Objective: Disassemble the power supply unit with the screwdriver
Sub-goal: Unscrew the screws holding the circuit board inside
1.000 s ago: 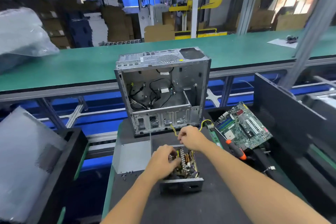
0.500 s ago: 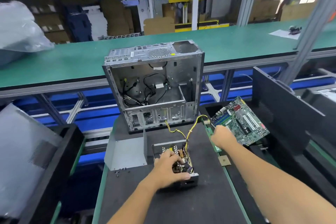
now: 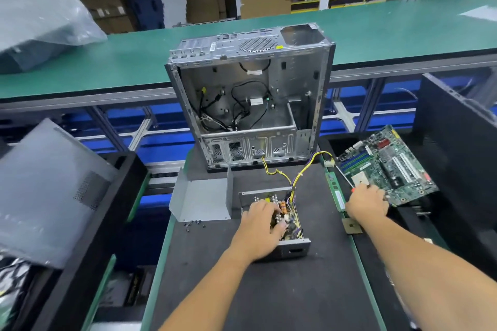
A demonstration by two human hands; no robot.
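Already stripped of its lid, the power supply point(image 3: 279, 219) sits open in the middle of the dark counter point(image 3: 269, 290), its circuit board facing up so the screws are reachable from above. The left hand point(image 3: 262, 226) lies on top of it, fingers curled over the components, likely to pin the box so it will not slide. Its grey cover point(image 3: 201, 199) rests just beside it to the left, with loose screws point(image 3: 193, 224) near its front edge, out of the working area. The right hand point(image 3: 367, 203) has its fingers wrapped round the screwdriver point(image 3: 345, 177), shaft pointing away, at the counter's right edge beside the motherboard point(image 3: 387, 166). Yellow wires point(image 3: 304, 172) run back toward the empty computer case point(image 3: 250, 94).
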